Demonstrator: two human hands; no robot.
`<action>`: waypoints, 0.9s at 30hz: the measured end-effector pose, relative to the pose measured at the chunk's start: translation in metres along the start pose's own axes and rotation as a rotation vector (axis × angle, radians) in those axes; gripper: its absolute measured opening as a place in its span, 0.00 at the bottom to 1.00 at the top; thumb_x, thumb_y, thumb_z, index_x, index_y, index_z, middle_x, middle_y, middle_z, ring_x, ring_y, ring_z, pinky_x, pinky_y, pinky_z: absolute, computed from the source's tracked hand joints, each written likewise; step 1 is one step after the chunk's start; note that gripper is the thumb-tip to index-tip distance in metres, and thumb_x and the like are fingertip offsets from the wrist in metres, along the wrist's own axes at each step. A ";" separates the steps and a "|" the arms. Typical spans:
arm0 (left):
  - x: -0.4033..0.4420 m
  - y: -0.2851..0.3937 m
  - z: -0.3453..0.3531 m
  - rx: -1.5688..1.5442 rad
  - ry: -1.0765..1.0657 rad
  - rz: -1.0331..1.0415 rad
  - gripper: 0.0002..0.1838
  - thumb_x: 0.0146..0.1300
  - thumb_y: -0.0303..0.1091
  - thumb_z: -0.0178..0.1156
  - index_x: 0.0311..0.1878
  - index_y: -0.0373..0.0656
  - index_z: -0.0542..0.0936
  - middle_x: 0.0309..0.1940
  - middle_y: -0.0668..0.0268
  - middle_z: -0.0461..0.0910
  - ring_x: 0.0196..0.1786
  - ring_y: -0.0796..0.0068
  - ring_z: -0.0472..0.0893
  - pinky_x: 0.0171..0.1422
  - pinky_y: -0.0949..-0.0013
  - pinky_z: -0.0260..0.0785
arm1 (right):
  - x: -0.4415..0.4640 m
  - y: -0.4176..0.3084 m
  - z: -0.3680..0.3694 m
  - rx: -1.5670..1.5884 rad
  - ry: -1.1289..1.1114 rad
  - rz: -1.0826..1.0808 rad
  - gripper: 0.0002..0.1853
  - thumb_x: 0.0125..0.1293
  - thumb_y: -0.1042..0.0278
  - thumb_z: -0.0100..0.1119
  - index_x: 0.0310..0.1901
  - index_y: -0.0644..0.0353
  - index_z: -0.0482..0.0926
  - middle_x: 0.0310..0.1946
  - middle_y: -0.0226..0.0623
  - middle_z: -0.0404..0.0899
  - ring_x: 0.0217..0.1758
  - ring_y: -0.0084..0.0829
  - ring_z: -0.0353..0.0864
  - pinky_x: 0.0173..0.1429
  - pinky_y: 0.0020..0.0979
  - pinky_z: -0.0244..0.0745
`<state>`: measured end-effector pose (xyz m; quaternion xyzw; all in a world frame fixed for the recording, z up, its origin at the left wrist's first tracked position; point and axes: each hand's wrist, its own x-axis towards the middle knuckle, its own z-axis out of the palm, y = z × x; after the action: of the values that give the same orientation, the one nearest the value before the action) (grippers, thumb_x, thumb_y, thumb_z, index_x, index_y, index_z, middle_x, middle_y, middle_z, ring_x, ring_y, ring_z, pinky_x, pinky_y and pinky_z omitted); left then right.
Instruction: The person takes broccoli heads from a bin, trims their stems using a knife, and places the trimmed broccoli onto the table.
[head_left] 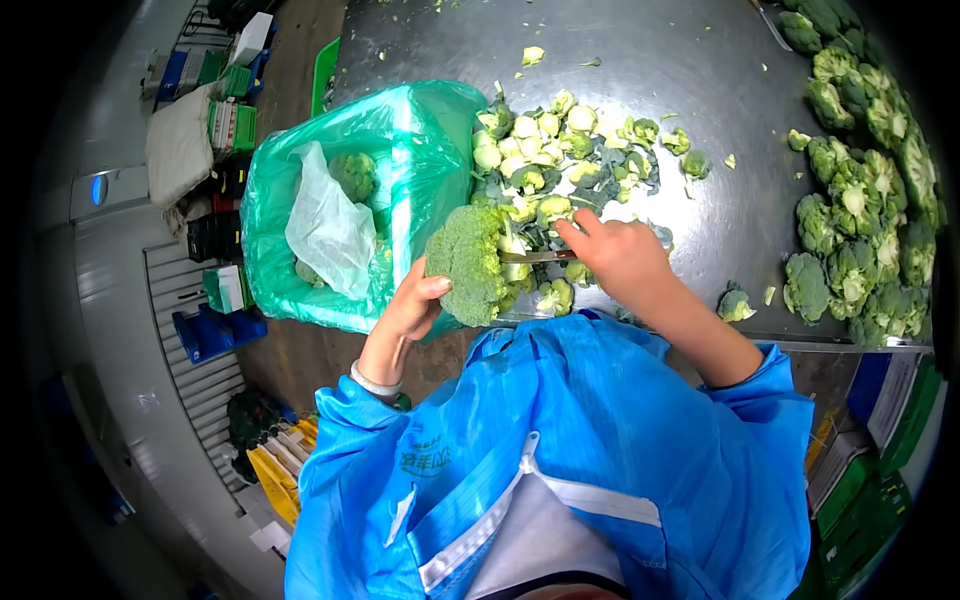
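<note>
A large green broccoli head (468,262) rests in my left hand (412,303), held from below with the thumb against its near side. My right hand (617,254) is closed around a knife (540,256), whose blade reaches left to the stalk side of the broccoli. Its tip is hidden at the stalk. Beyond both hands, cut stem pieces and leaves (545,150) are heaped on the metal table (650,45). At the left stands a container lined with green plastic (430,150), with a white sheet (330,230) and a broccoli head (353,176) inside.
Many broccoli heads (853,200) are piled along the table's right side. One small piece (735,303) lies near the front edge. Crates (232,125) stand on the floor at the far left, and green crates (865,530) at the lower right.
</note>
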<state>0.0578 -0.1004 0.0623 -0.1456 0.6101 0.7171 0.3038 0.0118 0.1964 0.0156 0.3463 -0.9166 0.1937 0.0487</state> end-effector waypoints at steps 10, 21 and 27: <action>-0.008 0.009 -0.007 -0.033 0.114 -0.062 0.51 0.54 0.54 0.64 0.76 0.36 0.57 0.69 0.56 0.68 0.71 0.61 0.68 0.75 0.56 0.60 | -0.032 0.016 0.063 0.914 -0.065 0.349 0.16 0.66 0.63 0.64 0.52 0.60 0.82 0.42 0.48 0.85 0.44 0.45 0.86 0.47 0.40 0.79; 0.021 -0.011 -0.013 -0.052 0.047 -0.069 0.45 0.51 0.52 0.65 0.70 0.36 0.66 0.62 0.58 0.76 0.63 0.62 0.77 0.68 0.57 0.68 | -0.005 0.036 0.046 1.029 -0.019 0.582 0.22 0.58 0.52 0.73 0.39 0.67 0.81 0.29 0.37 0.79 0.31 0.32 0.80 0.34 0.36 0.73; 0.065 -0.012 0.023 -0.030 0.031 -0.155 0.39 0.63 0.59 0.57 0.70 0.40 0.66 0.60 0.56 0.76 0.57 0.59 0.81 0.52 0.54 0.80 | -0.022 0.031 0.026 1.169 0.057 0.453 0.36 0.60 0.45 0.71 0.62 0.63 0.74 0.56 0.48 0.79 0.59 0.45 0.79 0.58 0.40 0.75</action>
<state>0.0186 -0.0610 0.0201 -0.2082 0.5907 0.6983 0.3465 0.0092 0.2211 -0.0237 0.1076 -0.7081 0.6777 -0.1667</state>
